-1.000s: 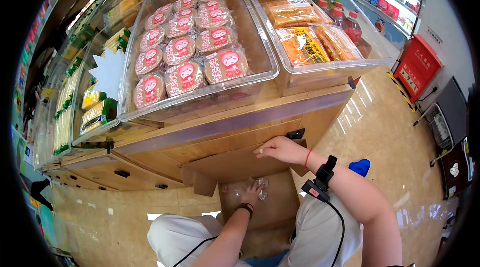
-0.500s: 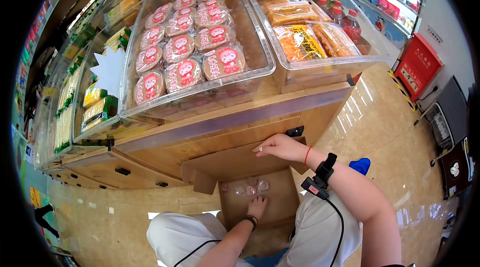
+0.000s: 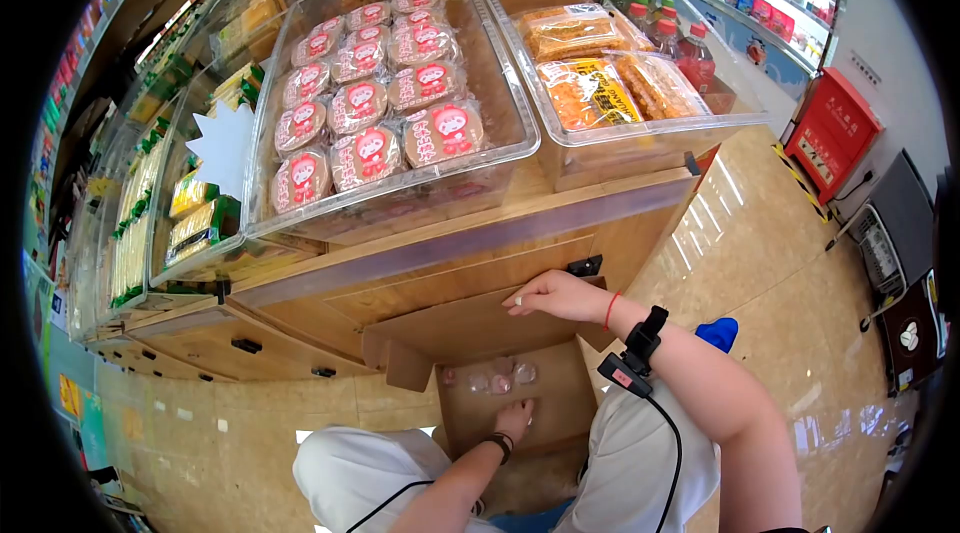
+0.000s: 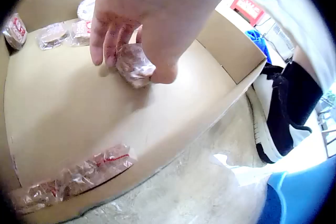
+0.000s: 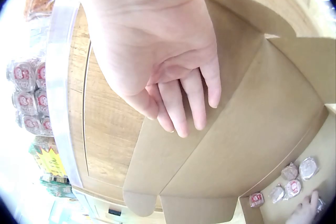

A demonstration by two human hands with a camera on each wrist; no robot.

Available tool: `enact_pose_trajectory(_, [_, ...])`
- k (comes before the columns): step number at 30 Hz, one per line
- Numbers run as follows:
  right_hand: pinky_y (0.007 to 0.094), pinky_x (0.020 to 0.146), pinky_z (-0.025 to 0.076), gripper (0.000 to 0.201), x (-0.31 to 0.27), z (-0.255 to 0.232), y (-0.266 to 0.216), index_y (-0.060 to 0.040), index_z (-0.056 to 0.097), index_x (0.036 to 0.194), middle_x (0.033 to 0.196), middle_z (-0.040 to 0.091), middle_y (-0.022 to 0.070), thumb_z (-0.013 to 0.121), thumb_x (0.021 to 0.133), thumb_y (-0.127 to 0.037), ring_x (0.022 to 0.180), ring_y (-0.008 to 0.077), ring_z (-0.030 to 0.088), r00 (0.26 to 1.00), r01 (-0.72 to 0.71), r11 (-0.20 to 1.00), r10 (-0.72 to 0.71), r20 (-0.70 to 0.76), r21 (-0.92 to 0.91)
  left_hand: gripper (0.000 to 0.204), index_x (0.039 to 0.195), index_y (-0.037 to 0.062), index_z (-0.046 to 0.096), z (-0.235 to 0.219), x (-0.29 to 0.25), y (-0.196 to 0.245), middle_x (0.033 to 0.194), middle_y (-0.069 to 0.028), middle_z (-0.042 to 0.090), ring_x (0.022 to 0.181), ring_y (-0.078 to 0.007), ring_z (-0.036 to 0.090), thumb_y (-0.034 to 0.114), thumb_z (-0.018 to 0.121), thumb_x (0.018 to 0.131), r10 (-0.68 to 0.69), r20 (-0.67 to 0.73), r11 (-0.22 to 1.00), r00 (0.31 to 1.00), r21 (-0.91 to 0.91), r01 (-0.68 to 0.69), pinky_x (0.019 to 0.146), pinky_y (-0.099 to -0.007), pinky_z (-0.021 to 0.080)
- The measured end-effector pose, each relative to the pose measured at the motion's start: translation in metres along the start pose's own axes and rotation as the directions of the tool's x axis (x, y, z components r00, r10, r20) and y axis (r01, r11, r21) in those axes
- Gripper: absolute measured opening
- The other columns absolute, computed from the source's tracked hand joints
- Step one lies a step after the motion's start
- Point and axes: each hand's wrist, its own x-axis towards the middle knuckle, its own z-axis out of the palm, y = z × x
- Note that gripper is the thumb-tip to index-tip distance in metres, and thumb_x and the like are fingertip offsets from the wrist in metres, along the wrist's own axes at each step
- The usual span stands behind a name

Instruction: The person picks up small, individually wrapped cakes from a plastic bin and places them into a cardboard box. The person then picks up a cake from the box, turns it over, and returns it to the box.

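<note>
Low in an open cardboard box (image 3: 565, 388), my left hand (image 3: 513, 420) pinches a round cake in clear wrap (image 4: 134, 66) between thumb and fingers. Several more wrapped cakes (image 3: 500, 383) lie by the box's far wall. Along the near wall, the left wrist view shows a row of wrapped packets (image 4: 79, 176). My right hand (image 3: 560, 296) is at the raised far flap (image 5: 210, 155), palm showing in the right wrist view. Its fingers are loosely bent and hold nothing.
Behind the box stands a wooden display counter (image 3: 440, 278). On it, a clear bin (image 3: 400, 203) holds rows of round cakes with pink labels, beside another bin of orange-brown packaged snacks (image 3: 590, 93). My knees (image 3: 360, 473) flank the box.
My left hand has drawn back from the cakes at the far wall toward the near part of the box, its fingers now curled round one cake. The right hand has stayed at the flap.
</note>
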Motion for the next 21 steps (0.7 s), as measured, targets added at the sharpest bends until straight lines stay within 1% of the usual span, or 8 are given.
enact_pose_trajectory(4, [0.0269, 0.087, 0.048, 0.033, 0.0, -0.001, 0.002, 0.0033, 0.063, 0.113, 0.104, 0.068, 0.0123, 0.05, 0.091, -0.018, 0.095, 0.0171, 0.066, 1.0, 0.009, 1.0, -0.009, 0.02, 0.004, 0.033, 0.104, 0.0074, 0.053, -0.019, 0.018, -0.012, 0.087, -0.0147, 0.063, 0.079, -0.0276, 0.064, 0.023, 0.065, 0.078, 0.085, 0.242, 0.949, 0.967, -0.316, -0.004, 0.063, -0.0364, 0.054])
enact_pose_trajectory(6, [0.027, 0.087, 0.048, 0.034, 0.001, -0.001, 0.003, 0.0026, 0.063, 0.114, 0.104, 0.068, 0.0121, 0.05, 0.09, -0.019, 0.096, 0.0168, 0.066, 0.999, 0.008, 1.0, -0.009, 0.036, 0.014, 0.032, 0.099, 0.0049, 0.054, -0.037, 0.034, -0.022, 0.082, -0.0161, 0.064, 0.078, -0.0266, 0.065, 0.024, 0.068, 0.077, 0.22, 0.219, 0.894, 0.951, -0.434, -0.108, 0.064, -0.035, 0.054])
enact_pose_trajectory(8, [0.0273, 0.087, 0.048, 0.035, 0.0, -0.002, 0.0, 0.0019, 0.063, 0.115, 0.105, 0.068, 0.0122, 0.05, 0.091, -0.02, 0.096, 0.0167, 0.065, 0.999, 0.001, 1.0, 0.0, 0.041, -0.02, 0.03, 0.094, 0.0022, 0.055, -0.082, 0.049, -0.026, 0.076, -0.0159, 0.064, 0.076, -0.024, 0.066, 0.022, 0.069, 0.076, 0.376, 0.026, 0.799, 0.926, -0.515, -0.31, 0.063, -0.0329, 0.055])
enact_pose_trajectory(11, [0.0276, 0.088, 0.048, 0.037, -0.002, -0.002, 0.0, 0.001, 0.063, 0.116, 0.105, 0.068, 0.0123, 0.049, 0.091, -0.022, 0.097, 0.0167, 0.065, 0.999, -0.003, 0.999, 0.005, 0.054, -0.04, 0.029, 0.096, 0.0003, 0.052, -0.167, 0.065, -0.028, 0.081, -0.0111, 0.064, 0.077, -0.0179, 0.067, 0.017, 0.068, 0.079, 0.345, 0.379, 0.624, 0.859, -0.776, 0.091, 0.062, -0.027, 0.055])
enact_pose_trajectory(14, [0.0276, 0.089, 0.048, 0.037, -0.003, -0.003, 0.003, 0.0006, 0.063, 0.116, 0.105, 0.068, 0.0125, 0.048, 0.091, -0.022, 0.098, 0.0169, 0.065, 0.998, -0.003, 0.999, 0.005, 0.06, -0.042, 0.04, 0.11, -0.0016, 0.049, -0.286, 0.04, -0.03, 0.093, -0.0095, 0.065, 0.084, -0.0146, 0.066, 0.021, 0.067, 0.083, 0.362, 0.459, 0.416, 0.811, -0.858, 0.3, 0.067, -0.0241, 0.054])
enact_pose_trajectory(18, [0.0279, 0.089, 0.048, 0.036, -0.005, -0.002, 0.001, 0.0004, 0.063, 0.116, 0.106, 0.068, 0.0127, 0.048, 0.091, -0.021, 0.098, 0.0171, 0.065, 0.998, -0.018, 0.998, 0.021, 0.057, -0.059, 0.034, 0.118, 0.0042, 0.046, -0.382, -0.001, -0.049, 0.102, -0.0107, 0.065, 0.087, -0.0149, 0.067, 0.018, 0.061, 0.091, 0.331, 0.379, 0.2, 0.864, -0.923, 0.328, 0.07, -0.0213, 0.054])
enact_pose_trajectory(20, [0.0281, 0.089, 0.048, 0.036, -0.005, -0.002, 0.001, 0.0004, 0.063, 0.116, 0.107, 0.068, 0.013, 0.047, 0.092, -0.02, 0.098, 0.0172, 0.065, 0.998, -0.009, 0.999, 0.012, 0.066, -0.051, 0.038, 0.124, 0.0065, 0.045, -0.406, -0.02, -0.063, 0.107, -0.0118, 0.065, 0.089, -0.0168, 0.067, 0.016, 0.061, 0.09, 0.274, 0.295, 0.033, 0.915, -0.954, 0.298, 0.07, -0.0219, 0.055])
enact_pose_trajectory(21, [0.0282, 0.089, 0.048, 0.035, -0.005, -0.001, 0.001, 0.0003, 0.063, 0.116, 0.107, 0.068, 0.0132, 0.047, 0.092, -0.02, 0.097, 0.0172, 0.065, 0.997, -0.006, 0.999, 0.01, 0.073, -0.049, 0.038, 0.126, 0.0073, 0.044, -0.411, -0.025, -0.07, 0.116, -0.0138, 0.061, 0.099, -0.0201, 0.065, 0.016, 0.059, 0.092, 0.245, 0.246, -0.028, 0.938, -0.965, 0.261, 0.077, -0.0241, 0.055])
